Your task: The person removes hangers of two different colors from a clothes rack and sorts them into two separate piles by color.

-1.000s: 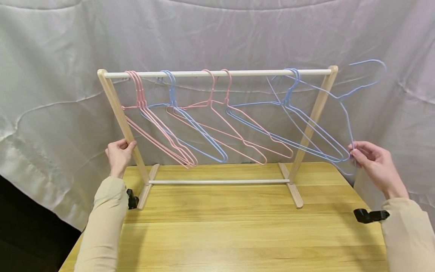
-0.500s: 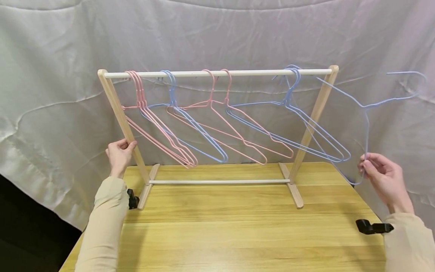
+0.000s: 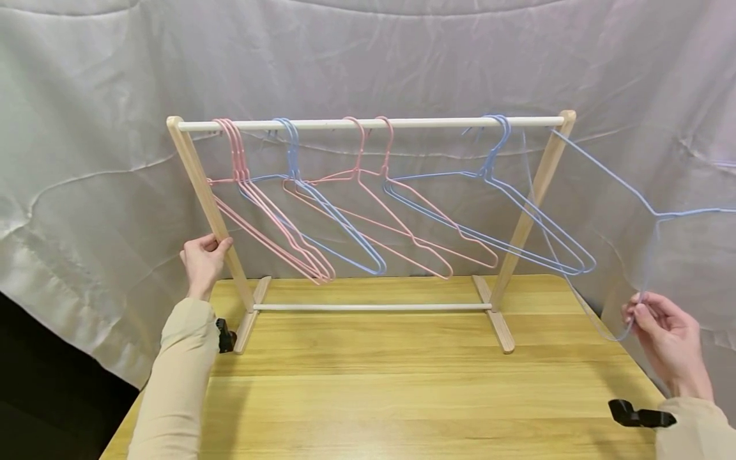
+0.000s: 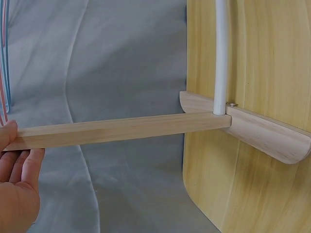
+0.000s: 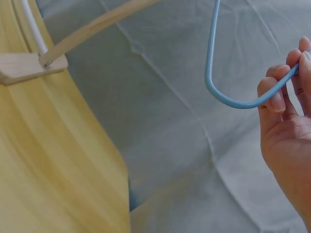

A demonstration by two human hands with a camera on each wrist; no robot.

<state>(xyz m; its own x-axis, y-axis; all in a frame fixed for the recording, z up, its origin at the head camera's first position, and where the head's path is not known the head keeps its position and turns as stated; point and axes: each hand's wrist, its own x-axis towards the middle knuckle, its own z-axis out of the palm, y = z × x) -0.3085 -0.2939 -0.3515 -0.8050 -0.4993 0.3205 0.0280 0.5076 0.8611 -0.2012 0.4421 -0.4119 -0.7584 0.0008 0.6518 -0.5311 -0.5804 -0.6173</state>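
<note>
My left hand (image 3: 202, 262) grips the left wooden post (image 3: 202, 191) of a small clothes rack partway up, thumb and fingers on either side in the left wrist view (image 4: 19, 179). Off to the right of the rack, my right hand (image 3: 669, 338) pinches a blue wire clothes hanger (image 3: 690, 211) near one lower corner. That hanger is tilted and off the bar, its hook mostly past the right edge of the head view. The right wrist view shows the bent blue corner of the hanger (image 5: 209, 73) at the fingertips of the right hand (image 5: 286, 126).
From the rack's white top bar (image 3: 431, 122) hang pink hangers (image 3: 240, 166) at left, blue hangers (image 3: 294, 163), two spaced pink hangers (image 3: 361, 147), then blue hangers (image 3: 489, 163) at right. The rack stands on a wooden table (image 3: 368, 383) before a grey curtain (image 3: 368, 64).
My right hand has moved down and to the right, drawing the blue hanger away from the rack. The hanger has swung so its hook leaves the view. My left hand stays on the post.
</note>
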